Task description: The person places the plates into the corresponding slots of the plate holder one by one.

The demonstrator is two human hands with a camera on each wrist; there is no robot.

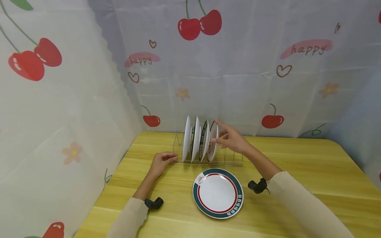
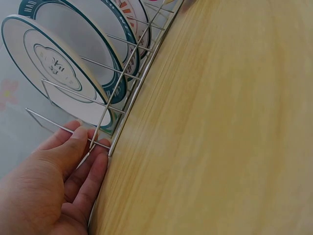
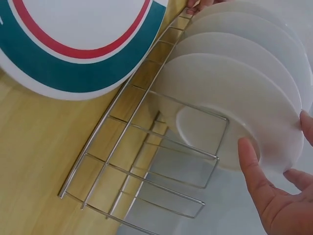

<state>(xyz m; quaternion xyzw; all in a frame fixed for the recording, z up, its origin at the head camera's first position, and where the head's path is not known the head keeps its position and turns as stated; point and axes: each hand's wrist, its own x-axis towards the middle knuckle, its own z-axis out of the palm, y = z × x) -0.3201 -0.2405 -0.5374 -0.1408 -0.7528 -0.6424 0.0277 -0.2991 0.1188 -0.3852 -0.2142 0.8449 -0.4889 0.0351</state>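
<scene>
Several plates stand on edge in a wire dish rack (image 1: 229, 162) at the back of the table. My right hand (image 1: 233, 140) is at the rightmost plate (image 1: 213, 145). In the right wrist view its thumb lies over the pale back of that plate (image 3: 215, 88), with other fingers at the rim. My left hand (image 1: 162, 162) pinches the rack's left end; the left wrist view shows thumb and fingers round the end wires (image 2: 93, 142). Nearest that hand is a white plate (image 2: 29, 44) with a dark rim line. A green-banded plate (image 1: 218, 193) lies flat before the rack.
The wooden table (image 1: 166, 211) reaches back to a cherry-patterned cloth (image 1: 238, 92). Another cloth-covered side (image 1: 59, 132) rises along the left. Several rack slots to the right of the plates hold nothing. A black camera (image 1: 258, 186) sits on the right wrist.
</scene>
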